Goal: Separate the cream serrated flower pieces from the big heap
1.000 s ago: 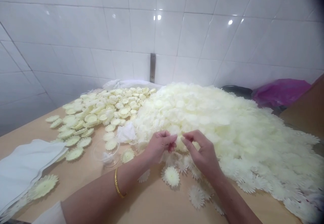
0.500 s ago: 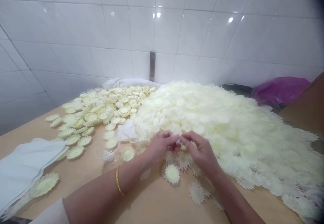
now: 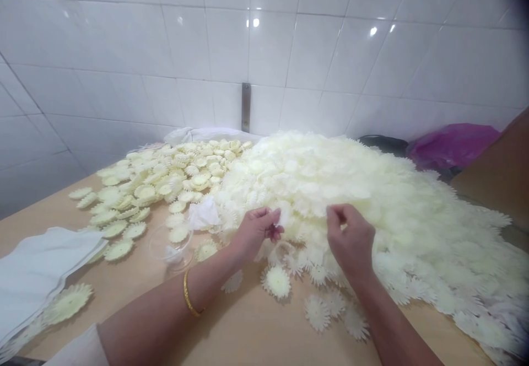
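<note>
My left hand (image 3: pixel 257 230) is closed in a pinch at the front edge of a big heap of pale, thin flower-shaped pieces (image 3: pixel 314 162). Whatever sits between its thumb and finger is too small to name. To the right, my right hand (image 3: pixel 351 239) pinches at the face of the same heap, its fingertips against the pale pieces; I cannot make out whether one is between them. A scalloped pale-yellow flower piece (image 3: pixel 276 281) lies on the table between my forearms, with a whiter flower piece (image 3: pixel 317 313) nearer to me.
Stacked yellow flower pieces (image 3: pixel 144 192) spread over the table's left. A clear round dish (image 3: pixel 159 251) and a crumpled white scrap (image 3: pixel 205 213) sit left of my left hand. White sheets (image 3: pixel 45 267) lie at far left. A purple bag (image 3: pixel 452 144) stands before the tiled wall (image 3: pixel 273 46).
My hands were together over the front of the heap. My right hand has moved away to the right, while the left stays nearly in place. The view has shifted slightly.
</note>
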The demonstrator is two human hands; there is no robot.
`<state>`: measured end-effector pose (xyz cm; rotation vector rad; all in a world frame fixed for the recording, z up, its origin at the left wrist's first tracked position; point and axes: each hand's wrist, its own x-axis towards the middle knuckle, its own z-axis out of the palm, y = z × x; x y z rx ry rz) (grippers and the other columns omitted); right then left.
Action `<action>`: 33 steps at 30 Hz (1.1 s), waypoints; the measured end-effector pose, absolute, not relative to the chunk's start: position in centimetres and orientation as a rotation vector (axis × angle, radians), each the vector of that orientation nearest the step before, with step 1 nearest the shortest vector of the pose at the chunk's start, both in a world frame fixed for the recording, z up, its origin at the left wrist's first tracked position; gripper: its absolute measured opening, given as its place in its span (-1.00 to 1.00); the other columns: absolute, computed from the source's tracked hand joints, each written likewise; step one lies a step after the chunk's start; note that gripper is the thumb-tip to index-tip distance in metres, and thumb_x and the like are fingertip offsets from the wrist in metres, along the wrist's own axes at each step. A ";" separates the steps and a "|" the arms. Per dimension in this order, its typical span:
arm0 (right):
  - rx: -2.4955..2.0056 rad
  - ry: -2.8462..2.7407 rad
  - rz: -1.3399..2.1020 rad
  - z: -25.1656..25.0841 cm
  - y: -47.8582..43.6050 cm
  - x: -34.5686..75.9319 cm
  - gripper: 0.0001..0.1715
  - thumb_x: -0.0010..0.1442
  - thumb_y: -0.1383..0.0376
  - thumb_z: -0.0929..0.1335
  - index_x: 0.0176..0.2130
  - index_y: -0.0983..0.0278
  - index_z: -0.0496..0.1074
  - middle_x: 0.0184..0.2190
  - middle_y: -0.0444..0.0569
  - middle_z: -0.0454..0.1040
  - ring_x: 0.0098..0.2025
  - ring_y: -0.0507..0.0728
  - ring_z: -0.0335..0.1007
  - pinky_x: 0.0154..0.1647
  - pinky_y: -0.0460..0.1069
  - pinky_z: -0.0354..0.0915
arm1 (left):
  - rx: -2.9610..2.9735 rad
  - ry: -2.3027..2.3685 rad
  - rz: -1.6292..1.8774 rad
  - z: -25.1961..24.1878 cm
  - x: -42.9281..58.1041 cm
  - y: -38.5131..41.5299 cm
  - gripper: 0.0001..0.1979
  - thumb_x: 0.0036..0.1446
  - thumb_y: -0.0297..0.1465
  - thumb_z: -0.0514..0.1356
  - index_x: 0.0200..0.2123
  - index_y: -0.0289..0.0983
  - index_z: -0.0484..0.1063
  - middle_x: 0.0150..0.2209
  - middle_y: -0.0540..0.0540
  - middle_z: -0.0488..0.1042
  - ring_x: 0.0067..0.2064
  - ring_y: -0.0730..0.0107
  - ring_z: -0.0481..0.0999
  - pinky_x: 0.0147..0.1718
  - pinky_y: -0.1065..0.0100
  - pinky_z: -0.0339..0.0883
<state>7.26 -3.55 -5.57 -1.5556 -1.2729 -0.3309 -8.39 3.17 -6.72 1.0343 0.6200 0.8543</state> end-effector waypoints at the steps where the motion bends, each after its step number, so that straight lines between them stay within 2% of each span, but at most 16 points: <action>1: -1.558 -1.272 -0.334 -5.5 -3.5 7.4 -0.80 0.10 0.29 0.26 -0.53 0.29 0.27 -0.61 -0.11 0.31 -0.56 0.03 0.21 -0.51 -0.08 0.15 | 1.026 0.624 0.849 -6.7 -8.4 3.3 -0.68 -0.12 -0.22 0.26 -0.58 -0.32 0.23 -0.63 -0.03 0.38 -0.61 0.56 0.34 -0.61 0.50 0.15; 4: -1.542 -1.346 -0.277 -5.4 -3.5 7.1 -0.74 0.12 0.23 0.27 -0.55 0.28 0.23 -0.64 -0.15 0.28 -0.59 0.00 0.17 -0.53 -0.10 0.13 | 1.027 0.614 0.826 -6.7 -8.4 3.4 -0.69 -0.13 -0.21 0.26 -0.55 -0.33 0.27 -0.60 -0.06 0.40 -0.60 0.54 0.36 -0.59 0.48 0.16; 7: -1.515 -1.399 -0.289 -5.6 -3.5 6.7 -0.78 0.14 0.26 0.25 -0.51 0.28 0.24 -0.61 -0.14 0.30 -0.55 0.01 0.20 -0.49 -0.10 0.14 | 1.074 0.608 0.824 -6.8 -8.3 3.3 -0.71 -0.12 -0.22 0.25 -0.55 -0.33 0.28 -0.58 -0.05 0.39 -0.58 0.53 0.36 -0.58 0.47 0.17; 12: -1.484 -1.483 -0.351 -5.8 -3.6 6.6 -0.81 0.15 0.30 0.22 -0.49 0.28 0.25 -0.57 -0.12 0.30 -0.51 0.03 0.21 -0.44 -0.07 0.14 | 1.408 0.794 1.008 -7.0 -8.6 3.4 -0.68 -0.08 -0.20 0.21 -0.63 -0.29 0.21 -0.69 0.07 0.23 -0.64 0.60 0.20 -0.62 0.48 0.07; 16: -1.457 -1.531 -0.353 -5.9 -3.5 6.8 -0.80 0.16 0.32 0.20 -0.49 0.28 0.25 -0.55 -0.11 0.29 -0.49 0.03 0.19 -0.43 -0.07 0.14 | 1.621 0.871 1.230 -6.9 -8.5 3.5 -0.75 -0.16 -0.25 0.27 -0.49 -0.25 0.29 -0.57 0.07 0.25 -0.56 0.58 0.18 -0.57 0.47 0.07; 19: -1.420 -1.533 -0.309 -5.5 -3.8 6.6 -0.80 0.15 0.33 0.21 -0.49 0.28 0.27 -0.55 -0.11 0.30 -0.48 0.03 0.20 -0.42 -0.06 0.15 | 1.830 0.869 1.311 -6.7 -8.4 3.3 -0.81 -0.10 -0.27 0.23 -0.45 -0.24 0.31 -0.47 0.02 0.30 -0.49 0.53 0.21 -0.49 0.43 0.11; 23: -1.321 -1.702 -0.014 -4.6 -5.0 5.7 -0.80 0.16 0.34 0.22 -0.47 0.28 0.33 -0.53 -0.11 0.33 -0.48 0.02 0.22 -0.43 -0.07 0.18 | 2.107 0.805 1.312 -6.7 -8.5 2.9 -0.82 0.02 -0.29 0.13 -0.52 -0.25 0.29 -0.51 -0.01 0.27 -0.43 0.44 0.23 -0.39 0.40 0.11; 26: -1.279 -2.043 0.196 -4.5 -6.6 4.7 -0.82 0.16 0.30 0.25 -0.43 0.25 0.40 -0.49 -0.11 0.36 -0.42 0.04 0.24 -0.36 -0.03 0.19 | 2.187 0.792 1.288 -6.9 -8.6 2.9 -0.80 0.07 -0.29 0.08 -0.53 -0.24 0.28 -0.51 -0.03 0.29 -0.41 0.41 0.23 -0.37 0.39 0.10; 29: -1.334 -2.294 0.082 -5.3 -7.9 3.8 -0.89 0.08 0.25 0.32 -0.39 0.25 0.41 -0.41 -0.05 0.36 -0.30 0.13 0.21 -0.25 0.07 0.17 | 2.169 0.808 1.269 -7.1 -8.6 2.8 -0.80 0.08 -0.29 0.06 -0.54 -0.24 0.29 -0.51 -0.03 0.28 -0.42 0.41 0.23 -0.37 0.39 0.09; 33: -1.399 -2.372 -0.016 -6.5 -8.5 3.0 -0.89 0.10 0.36 0.27 -0.44 0.27 0.37 -0.40 0.00 0.34 -0.27 0.16 0.18 -0.26 0.10 0.15 | 2.111 0.801 1.229 -7.1 -8.5 2.5 -0.79 0.07 -0.29 0.05 -0.54 -0.23 0.31 -0.53 -0.02 0.28 -0.45 0.43 0.22 -0.39 0.40 0.09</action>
